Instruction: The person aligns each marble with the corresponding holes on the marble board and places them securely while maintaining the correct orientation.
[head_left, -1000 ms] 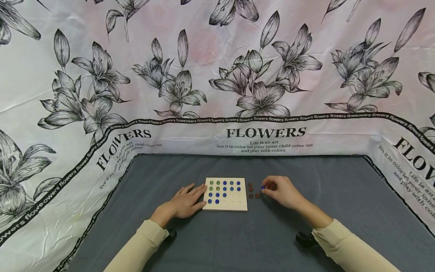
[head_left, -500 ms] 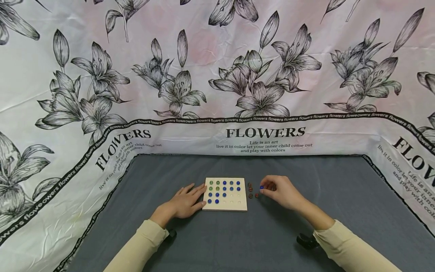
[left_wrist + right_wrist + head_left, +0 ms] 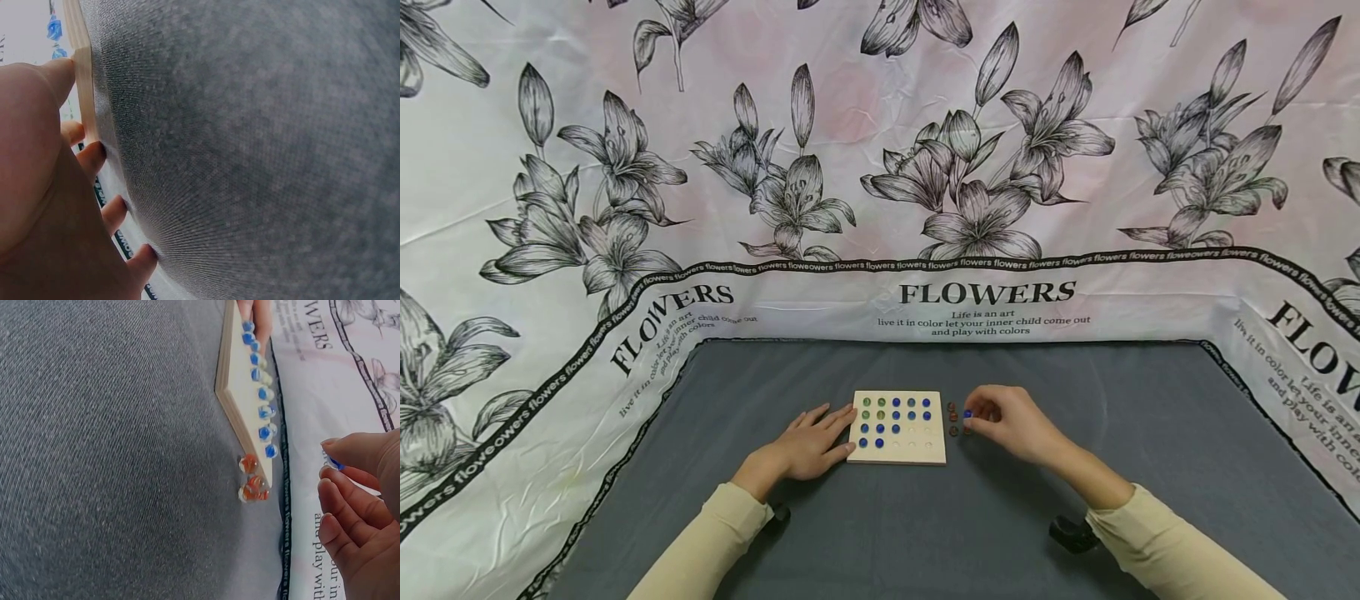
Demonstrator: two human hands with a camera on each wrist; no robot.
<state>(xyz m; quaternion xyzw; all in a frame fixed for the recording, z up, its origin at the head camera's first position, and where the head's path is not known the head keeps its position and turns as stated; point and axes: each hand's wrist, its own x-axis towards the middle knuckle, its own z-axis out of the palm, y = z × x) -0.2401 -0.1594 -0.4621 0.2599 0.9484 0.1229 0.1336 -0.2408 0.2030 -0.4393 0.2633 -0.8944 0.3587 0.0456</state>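
Thumb and finger of the right hand (image 3: 1015, 422) pinch a small blue marble (image 3: 967, 413); the left hand (image 3: 808, 446), fingers spread, touches the left edge of a pale wooden board (image 3: 917, 455). On it, clear-glass marbles with blue cores (image 3: 896, 416) and greenish marbles (image 3: 866, 415) sit in neat rows. Orange-swirled marbles (image 3: 953, 417) lie just right of the board, on the grey cloth-covered bench (image 3: 887, 533).

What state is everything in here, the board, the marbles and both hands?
Wooden board: flat, partly filled, five holes bare
Green marbles: seated in the board
Blue marbles: eleven seated in the board
Held blue marble: pinched, out of the board
Orange-red marbles: loose beside the board
Left hand: touching the board's edge
Right hand: pinching a blue marble
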